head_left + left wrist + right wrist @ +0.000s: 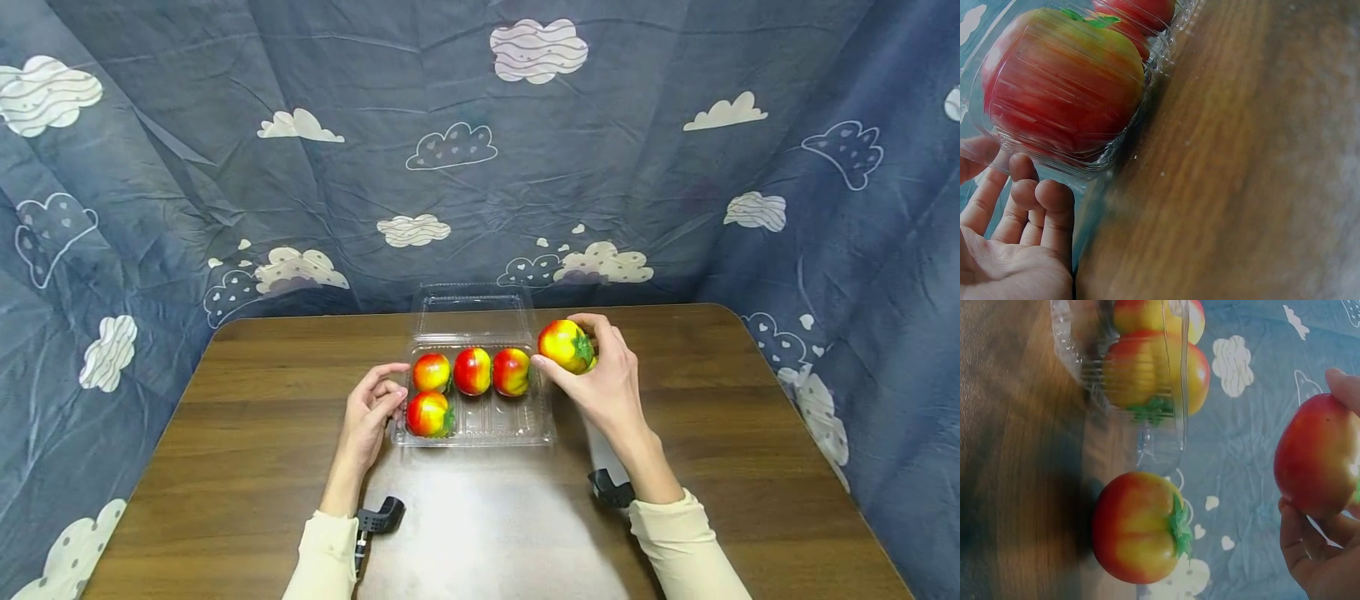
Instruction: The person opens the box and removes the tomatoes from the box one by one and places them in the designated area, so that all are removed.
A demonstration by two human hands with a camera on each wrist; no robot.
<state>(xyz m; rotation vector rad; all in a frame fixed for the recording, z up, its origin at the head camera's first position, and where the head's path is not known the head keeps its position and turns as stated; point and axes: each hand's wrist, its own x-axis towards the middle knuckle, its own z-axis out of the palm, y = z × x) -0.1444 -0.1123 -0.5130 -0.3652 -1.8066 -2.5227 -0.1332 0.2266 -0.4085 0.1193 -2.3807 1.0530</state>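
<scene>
My right hand (613, 387) holds a red-and-yellow fruit with a green leafy top (564, 344) between thumb and fingers, raised just right of a clear plastic clamshell box (487, 427). Several like fruits sit in the box: three in the back row, including the middle fruit (472, 371), and a front-left fruit (428, 414). My left hand (365, 421) is at the box's left side, its fingers loosely bent and fingertips against or very near the wall. Another loose fruit (1138, 528) stands on the table beside the box, mostly hidden in the head view by the held one.
The box's clear lid (474, 315) stands open toward the back. All of this is on a brown wooden table (262, 433), with a blue cloud-print curtain (337, 200) behind its far edge. Black wrist devices, such as the left one (381, 515), sit at both wrists.
</scene>
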